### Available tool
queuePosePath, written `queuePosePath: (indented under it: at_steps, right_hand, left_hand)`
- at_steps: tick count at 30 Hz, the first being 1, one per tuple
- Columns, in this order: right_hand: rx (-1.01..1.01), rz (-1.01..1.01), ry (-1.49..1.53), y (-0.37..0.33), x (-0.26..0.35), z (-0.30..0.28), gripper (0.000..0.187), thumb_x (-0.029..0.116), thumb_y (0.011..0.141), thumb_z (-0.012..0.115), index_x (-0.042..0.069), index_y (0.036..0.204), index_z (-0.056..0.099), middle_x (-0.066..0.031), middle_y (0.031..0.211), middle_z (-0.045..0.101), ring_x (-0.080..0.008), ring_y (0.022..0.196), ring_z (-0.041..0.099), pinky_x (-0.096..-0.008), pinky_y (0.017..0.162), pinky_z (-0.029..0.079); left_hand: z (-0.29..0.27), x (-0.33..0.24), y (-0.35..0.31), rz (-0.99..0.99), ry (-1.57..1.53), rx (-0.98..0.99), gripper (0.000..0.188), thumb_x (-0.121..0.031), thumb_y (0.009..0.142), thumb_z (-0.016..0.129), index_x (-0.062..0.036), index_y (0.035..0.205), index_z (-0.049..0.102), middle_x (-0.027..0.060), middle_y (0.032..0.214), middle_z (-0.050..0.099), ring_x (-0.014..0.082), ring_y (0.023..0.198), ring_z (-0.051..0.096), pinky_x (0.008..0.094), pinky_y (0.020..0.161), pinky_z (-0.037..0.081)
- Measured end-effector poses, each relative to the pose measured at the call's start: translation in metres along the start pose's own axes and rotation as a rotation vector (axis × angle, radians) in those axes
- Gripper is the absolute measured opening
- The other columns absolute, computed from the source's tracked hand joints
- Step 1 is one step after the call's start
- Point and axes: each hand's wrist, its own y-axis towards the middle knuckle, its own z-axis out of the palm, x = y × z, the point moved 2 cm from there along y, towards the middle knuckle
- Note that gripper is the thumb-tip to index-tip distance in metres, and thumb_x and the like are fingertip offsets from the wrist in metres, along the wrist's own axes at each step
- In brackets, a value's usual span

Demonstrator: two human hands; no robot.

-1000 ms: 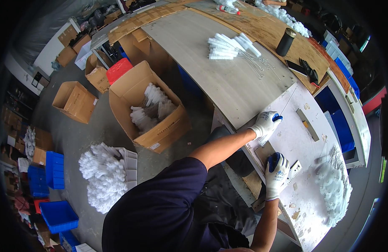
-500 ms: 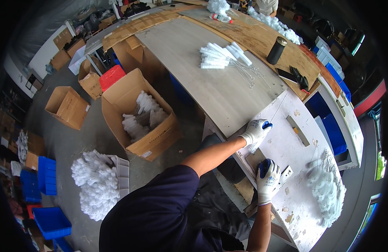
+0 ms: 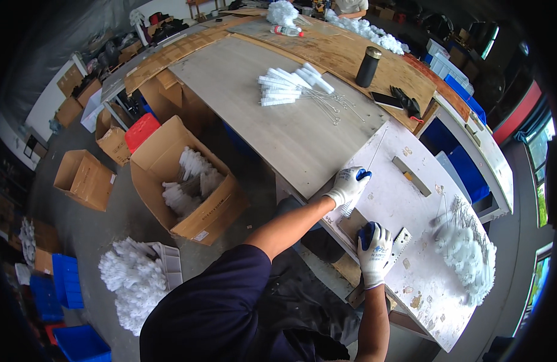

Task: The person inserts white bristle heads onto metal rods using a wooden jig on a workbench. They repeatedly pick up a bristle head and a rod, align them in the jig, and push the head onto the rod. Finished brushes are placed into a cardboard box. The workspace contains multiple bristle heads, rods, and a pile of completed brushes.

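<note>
Left hand [image 3: 348, 186], gloved, pinches a white brush [image 3: 349, 207] by its long wire near the counter [image 3: 302, 139] front edge, right hand [image 3: 375, 252] presses the metal jig [image 3: 400, 242] beside it; risk: wire may slip or bend if grip loosens.

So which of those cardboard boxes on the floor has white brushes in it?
The big open box nearest the table, beside the red crate. White brushes fill it; the smaller box further left shows none.
</note>
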Motion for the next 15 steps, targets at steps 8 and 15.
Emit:
queuePosePath:
  at_steps: [8, 15]
  right_hand:
    - [-0.001, 0.007, 0.007, -0.0006, -0.0007, 0.0016, 0.039, 0.025, 0.086, 0.076, 0.007, 0.118, 0.062, -0.013, 0.116, 0.065, -0.034, 0.109, 0.059, -0.0474, 0.099, 0.044]
    - [0.006, 0.0, 0.01, 0.0008, -0.0011, -0.0002, 0.04, 0.025, 0.085, 0.076, 0.007, 0.117, 0.062, -0.0128, 0.117, 0.065, -0.0336, 0.109, 0.059, -0.0472, 0.099, 0.044]
  left_hand:
    - [0.0017, 0.0054, -0.0004, 0.009, 0.005, -0.01, 0.033, -0.038, 0.094, 0.066, -0.0055, 0.087, 0.067, 0.0178, 0.087, 0.071, 0.0388, 0.081, 0.068, 0.0474, 0.073, 0.052]
    - [0.0001, 0.0028, 0.0013, 0.025, -0.024, -0.012, 0.031, -0.035, 0.095, 0.067, -0.0043, 0.092, 0.068, 0.0178, 0.091, 0.071, 0.0369, 0.084, 0.067, 0.0447, 0.077, 0.052]
